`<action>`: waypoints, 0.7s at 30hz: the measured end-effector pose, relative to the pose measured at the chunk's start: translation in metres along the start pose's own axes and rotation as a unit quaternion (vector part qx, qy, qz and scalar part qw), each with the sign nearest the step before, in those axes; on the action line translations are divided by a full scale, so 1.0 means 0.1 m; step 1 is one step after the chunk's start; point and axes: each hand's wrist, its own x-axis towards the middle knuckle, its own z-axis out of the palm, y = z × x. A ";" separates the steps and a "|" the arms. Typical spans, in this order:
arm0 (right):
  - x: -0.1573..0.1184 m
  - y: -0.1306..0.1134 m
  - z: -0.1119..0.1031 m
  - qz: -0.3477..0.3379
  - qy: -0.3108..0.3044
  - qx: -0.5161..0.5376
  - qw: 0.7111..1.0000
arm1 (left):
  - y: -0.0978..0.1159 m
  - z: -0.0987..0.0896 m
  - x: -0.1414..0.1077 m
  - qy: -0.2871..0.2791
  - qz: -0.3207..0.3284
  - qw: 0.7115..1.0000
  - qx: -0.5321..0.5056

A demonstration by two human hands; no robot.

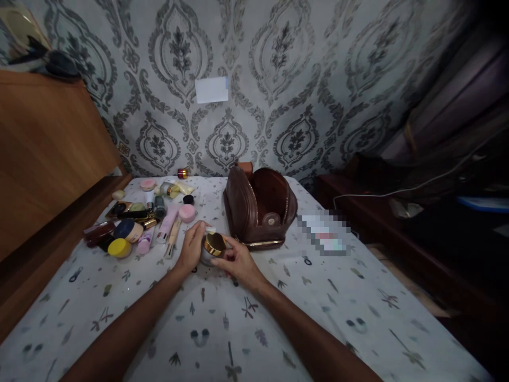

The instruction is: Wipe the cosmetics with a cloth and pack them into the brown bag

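At the far left, the wooden panel (51, 138) borders the patterned cloth (214, 329). On the left part of the cloth, locate the group of small containers: the dark red container (98, 233), the yellow-lidded jar (119, 248) at the near edge, the blue-lidded jar (128, 230) directly behind it, and the pink tube (167, 220) lying just left of the pink round container (186, 213). The black round piece (188, 199) lies just beyond that container; the red-and-gold jar (182, 173) sits at the far edge, near the wall (230, 48). Your left hand (191, 246) bears on the left side of the gold-lidded jar (215, 243), its fingers closed against it. A small white item (210, 229) shows beside these fingertips; its type cannot be determined. The gold-lidded jar is between your two hands, right of the container group, with its lid in place. Your right hand (243, 262) grips the jar's right side, thumb on the near side and fingers curved around the far side. The brown bag (242, 207) stands just beyond your right hand, its top open. Right of the bag, a pixelated patch (326, 232) obscures an item on the cloth. At the far right, the white cable (377, 195) crosses the dark red surface (342, 185).
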 end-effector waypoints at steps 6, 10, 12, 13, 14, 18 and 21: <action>0.03 0.02 0.01 -0.082 0.068 -0.025 0.994 | -0.03 0.01 -0.01 0.018 -0.002 1.000 0.003; 0.03 0.02 0.03 -0.074 0.110 -0.030 0.991 | 0.07 0.06 -0.06 -0.009 0.002 1.000 0.007; 0.02 0.01 0.05 -0.070 0.124 -0.030 0.989 | 0.12 0.07 -0.09 -0.022 0.007 1.000 0.010; 0.02 0.01 0.05 -0.069 0.130 -0.027 0.989 | 0.14 0.07 -0.11 -0.030 0.013 0.999 0.014; 0.02 0.01 0.06 -0.067 0.135 -0.020 0.988 | 0.15 0.07 -0.12 -0.040 0.021 0.999 0.021; -0.01 0.00 0.06 -0.037 0.124 0.047 0.991 | 0.15 0.04 -0.17 -0.074 0.073 0.993 0.060; -0.03 -0.04 0.05 -0.026 0.084 0.097 0.991 | 0.11 0.00 -0.18 -0.075 0.107 0.989 0.076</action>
